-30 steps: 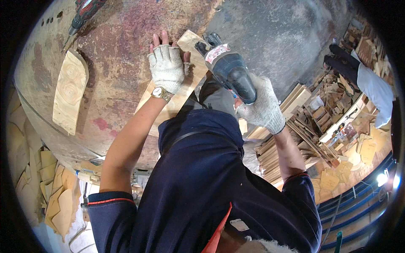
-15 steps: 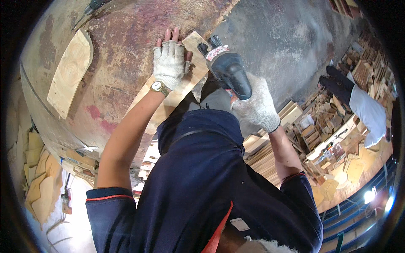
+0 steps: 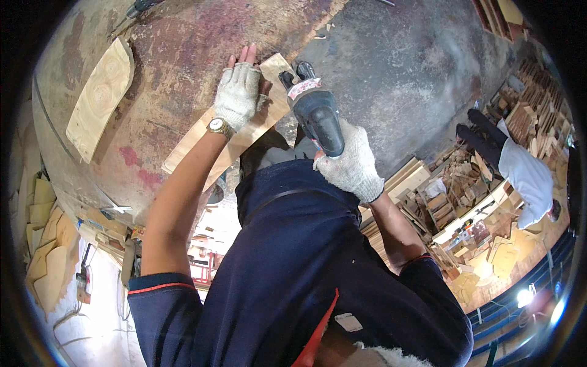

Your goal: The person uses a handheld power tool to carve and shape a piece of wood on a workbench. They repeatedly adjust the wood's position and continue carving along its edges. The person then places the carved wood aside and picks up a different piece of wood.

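My left hand (image 3: 238, 92), in a white knitted glove with bare fingertips, lies flat with fingers stretched out over a long pale wooden board (image 3: 267, 116). The board slants from lower left to upper right across the worn worktable (image 3: 177, 67). My right hand (image 3: 354, 162), also gloved, is closed around the rear of a black hand-held power tool (image 3: 318, 116) with a white and red label near its front. The tool's nose is at the board's right edge, near the far end; any blade or bit is hidden beneath it.
A curved pale wooden piece (image 3: 101, 98) lies at the left of the worktable. Beyond it is a drill (image 3: 139, 8). Stacked wood offcuts (image 3: 455, 189) fill the right side, near another person in a white top (image 3: 524, 171). More cut sheets (image 3: 50, 269) stand at lower left.
The board has slid slightly nearer to me and left, with my left hand on it. My right hand and the power tool have moved a little left and nearer. The view has shifted slightly.
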Demonstrator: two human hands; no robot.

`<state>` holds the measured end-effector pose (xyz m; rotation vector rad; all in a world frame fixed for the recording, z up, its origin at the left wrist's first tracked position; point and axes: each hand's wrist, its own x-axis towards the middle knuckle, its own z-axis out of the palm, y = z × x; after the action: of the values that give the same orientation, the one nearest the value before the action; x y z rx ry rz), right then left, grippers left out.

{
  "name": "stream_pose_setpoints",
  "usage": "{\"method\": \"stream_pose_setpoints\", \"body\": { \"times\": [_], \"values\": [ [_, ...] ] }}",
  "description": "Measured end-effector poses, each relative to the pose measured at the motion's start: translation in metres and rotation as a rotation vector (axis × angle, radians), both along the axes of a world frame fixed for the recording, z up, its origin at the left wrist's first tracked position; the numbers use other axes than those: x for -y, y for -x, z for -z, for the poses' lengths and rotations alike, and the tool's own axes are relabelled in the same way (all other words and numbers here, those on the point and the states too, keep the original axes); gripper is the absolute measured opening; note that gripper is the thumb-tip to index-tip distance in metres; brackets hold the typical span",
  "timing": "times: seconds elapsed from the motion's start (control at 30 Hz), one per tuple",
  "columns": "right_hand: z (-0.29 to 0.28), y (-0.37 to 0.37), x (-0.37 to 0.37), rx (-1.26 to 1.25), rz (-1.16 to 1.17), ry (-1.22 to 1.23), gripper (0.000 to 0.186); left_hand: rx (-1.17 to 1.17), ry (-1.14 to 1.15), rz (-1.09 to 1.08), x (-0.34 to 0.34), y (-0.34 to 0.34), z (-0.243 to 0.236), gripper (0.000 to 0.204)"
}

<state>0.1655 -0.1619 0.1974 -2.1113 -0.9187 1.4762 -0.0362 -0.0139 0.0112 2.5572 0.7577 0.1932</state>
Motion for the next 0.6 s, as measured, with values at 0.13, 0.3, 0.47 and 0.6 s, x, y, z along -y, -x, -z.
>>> {"method": "stream_pose_setpoints", "body": {
  "times": [0.13,0.3,0.47,0.6],
  "values": [
    [-0.0015,-0.0011,-0.0041,0.020,-0.010,-0.003,0.037,0.000,0.016,0.000,-0.0005,-0.0005,-0.0003,0.055],
    [-0.0004,-0.0022,-0.0074,0.049,-0.048,0.012,0.040,0.019,0.028,-0.010,-0.0008,-0.0013,-0.0003,0.052],
    [-0.0019,-0.0018,-0.0052,0.136,-0.085,0.093,0.042,0.020,0.027,-0.009,-0.0013,-0.0017,-0.0037,0.042],
    [-0.0011,-0.0010,-0.0064,0.176,-0.099,0.062,0.044,0.008,0.003,-0.034,-0.0011,-0.0037,-0.0047,0.040]
  ]
}}
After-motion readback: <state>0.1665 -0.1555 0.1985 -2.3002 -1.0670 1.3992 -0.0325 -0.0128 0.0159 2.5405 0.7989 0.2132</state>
